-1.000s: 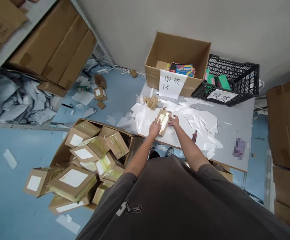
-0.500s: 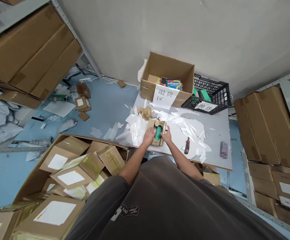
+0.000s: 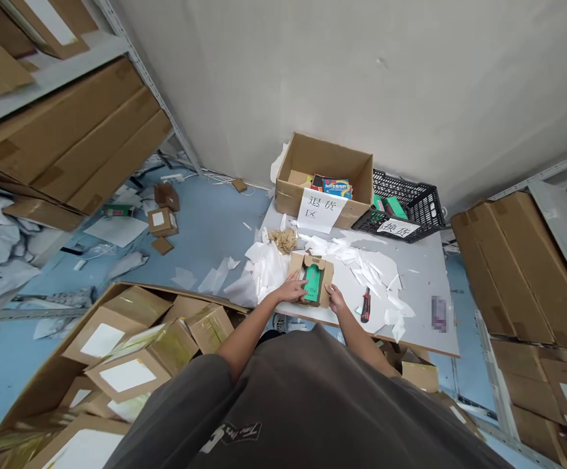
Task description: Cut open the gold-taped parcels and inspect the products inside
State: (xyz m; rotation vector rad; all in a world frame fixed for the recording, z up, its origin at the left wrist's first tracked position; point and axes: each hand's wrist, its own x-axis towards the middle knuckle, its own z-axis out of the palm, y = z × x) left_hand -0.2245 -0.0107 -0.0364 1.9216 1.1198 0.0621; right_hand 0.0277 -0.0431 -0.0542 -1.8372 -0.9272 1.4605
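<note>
A small cardboard box (image 3: 323, 298) lies near the front edge of the white table (image 3: 424, 286), its flaps spread apart. Inside it shows a green box (image 3: 312, 283). My left hand (image 3: 293, 288) is at the left side of the cardboard box, fingers stretched out towards the green box. My right hand (image 3: 334, 298) grips the right flap between thumb and fingers. To the right lies a red and black cutter (image 3: 366, 305). Crumpled brown paper (image 3: 283, 241) sits behind the cardboard box.
Torn white paper (image 3: 361, 257) is scattered over the table. At the back stand a large cardboard box (image 3: 288, 195) and a black crate (image 3: 427, 228). Taped parcels (image 3: 131, 374) fill a big carton at the left; shelves stand on both sides.
The small box's flaps are spread wider and more of the green box shows. My right hand has moved to the right flap. The view has shifted, so the table appears lower.
</note>
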